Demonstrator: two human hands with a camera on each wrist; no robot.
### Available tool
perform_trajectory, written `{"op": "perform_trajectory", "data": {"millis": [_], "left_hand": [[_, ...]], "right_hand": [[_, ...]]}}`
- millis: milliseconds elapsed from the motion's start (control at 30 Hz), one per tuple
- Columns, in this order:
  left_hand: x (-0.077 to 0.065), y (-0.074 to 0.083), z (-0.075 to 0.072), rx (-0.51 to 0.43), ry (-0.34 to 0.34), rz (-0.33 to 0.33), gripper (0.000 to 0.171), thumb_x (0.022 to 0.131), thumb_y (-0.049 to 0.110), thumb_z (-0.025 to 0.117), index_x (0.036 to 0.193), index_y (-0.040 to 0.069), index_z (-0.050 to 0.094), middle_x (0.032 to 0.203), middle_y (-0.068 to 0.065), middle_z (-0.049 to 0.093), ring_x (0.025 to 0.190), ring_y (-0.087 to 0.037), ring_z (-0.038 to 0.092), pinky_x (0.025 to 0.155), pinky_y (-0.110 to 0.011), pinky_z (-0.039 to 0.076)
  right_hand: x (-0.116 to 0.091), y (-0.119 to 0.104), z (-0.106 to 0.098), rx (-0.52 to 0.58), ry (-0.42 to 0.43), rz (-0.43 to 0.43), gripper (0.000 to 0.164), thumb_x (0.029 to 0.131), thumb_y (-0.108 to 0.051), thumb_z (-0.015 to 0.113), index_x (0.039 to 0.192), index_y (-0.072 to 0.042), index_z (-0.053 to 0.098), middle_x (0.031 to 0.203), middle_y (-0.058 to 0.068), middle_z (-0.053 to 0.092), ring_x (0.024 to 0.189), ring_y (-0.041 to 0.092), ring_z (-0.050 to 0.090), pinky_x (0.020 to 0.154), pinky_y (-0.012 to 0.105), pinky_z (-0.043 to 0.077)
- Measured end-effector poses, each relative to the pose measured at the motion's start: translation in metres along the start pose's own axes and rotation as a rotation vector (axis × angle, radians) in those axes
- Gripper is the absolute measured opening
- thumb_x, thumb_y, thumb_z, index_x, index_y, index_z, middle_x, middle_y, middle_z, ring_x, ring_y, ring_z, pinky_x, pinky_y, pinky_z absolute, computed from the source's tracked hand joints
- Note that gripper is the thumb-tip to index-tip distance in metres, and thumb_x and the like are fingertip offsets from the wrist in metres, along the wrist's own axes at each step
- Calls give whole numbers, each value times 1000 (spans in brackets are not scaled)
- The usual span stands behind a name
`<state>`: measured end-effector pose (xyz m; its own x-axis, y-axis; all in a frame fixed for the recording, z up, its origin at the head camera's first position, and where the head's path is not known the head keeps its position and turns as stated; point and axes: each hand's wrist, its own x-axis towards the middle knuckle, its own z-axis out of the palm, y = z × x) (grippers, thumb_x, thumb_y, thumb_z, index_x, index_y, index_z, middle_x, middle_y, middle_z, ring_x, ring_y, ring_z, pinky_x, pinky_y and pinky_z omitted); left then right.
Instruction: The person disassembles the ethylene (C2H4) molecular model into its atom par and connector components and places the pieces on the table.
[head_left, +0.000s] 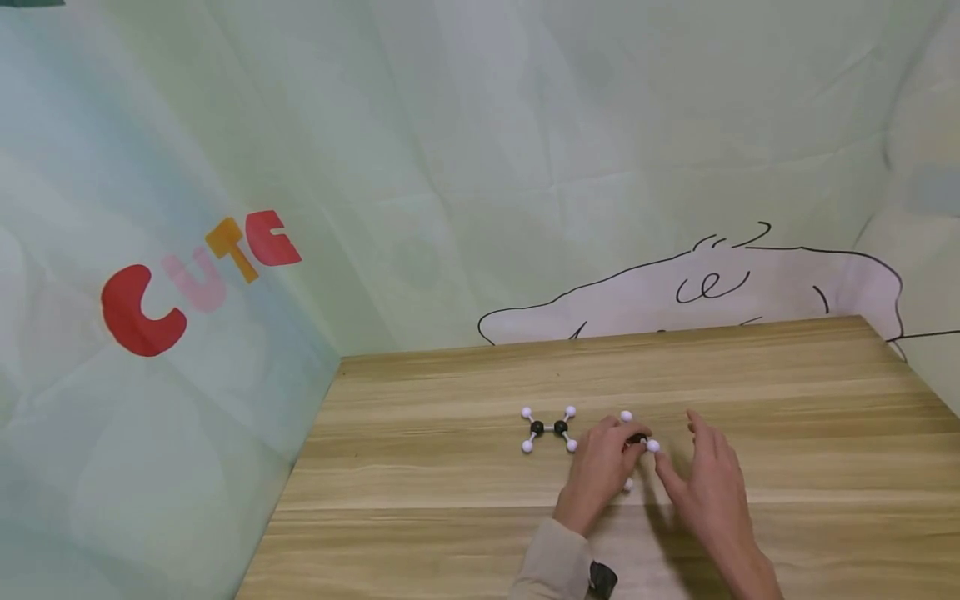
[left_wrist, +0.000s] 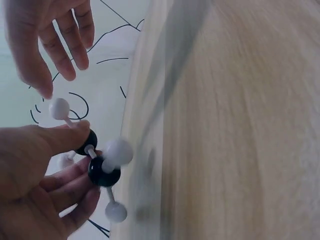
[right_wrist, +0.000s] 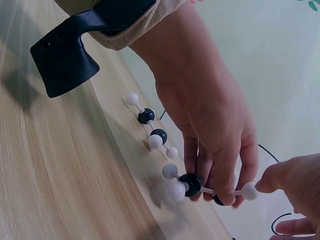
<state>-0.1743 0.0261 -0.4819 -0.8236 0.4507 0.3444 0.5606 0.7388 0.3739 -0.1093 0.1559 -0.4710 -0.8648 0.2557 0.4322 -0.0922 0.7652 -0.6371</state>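
My left hand (head_left: 597,460) pinches a ball-and-stick molecule model (left_wrist: 104,171) by one of its black balls, thumb on one side and fingers on the other. White balls on short pale sticks branch off the two joined black balls. Opposite it, my right hand (head_left: 708,487) has its fingers spread and loosely bent. The right thumb tip is right at the outer white ball (right_wrist: 250,191). Just left of my left hand, a second molecule model (head_left: 549,427) with two black balls and several white ones lies flat on the wooden table (head_left: 420,492).
Behind the table hangs a pale cloth backdrop (head_left: 480,167) with line drawings, and on its left side are coloured letters (head_left: 142,312). A black wrist mount (right_wrist: 70,60) sits at my left sleeve (head_left: 555,560). The table's left edge runs beside the cloth.
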Motion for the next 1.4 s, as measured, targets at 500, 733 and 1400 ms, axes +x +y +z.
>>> {"op": "perform_trajectory", "data": {"millis": [500, 733, 1400], "left_hand": [[-1, -8, -6, -360, 16, -8, 14, 83, 20, 75, 93, 15, 68, 88, 0, 62, 75, -3, 54, 66, -7, 41], [-2, -9, -12, -385, -1, 36, 11, 86, 20, 72, 94, 14, 69, 87, -1, 60, 69, -1, 52, 63, -6, 41], [-5, -4, -34, -203, -22, 118, 5, 85, 16, 73, 89, 15, 70, 91, 2, 60, 72, 1, 54, 65, -2, 39]], "right_hand": [[5, -4, -1, 62, -32, 30, 54, 85, -20, 72, 126, 6, 49, 107, 23, 59, 96, 38, 57, 80, 52, 44], [6, -5, -1, 64, -46, 16, 43, 82, -15, 74, 117, 3, 56, 98, 18, 65, 89, 33, 60, 73, 48, 46], [4, -9, 2, 112, -99, -1, 11, 84, -10, 71, 93, -6, 66, 81, 2, 67, 76, 13, 58, 66, 31, 46]]}}
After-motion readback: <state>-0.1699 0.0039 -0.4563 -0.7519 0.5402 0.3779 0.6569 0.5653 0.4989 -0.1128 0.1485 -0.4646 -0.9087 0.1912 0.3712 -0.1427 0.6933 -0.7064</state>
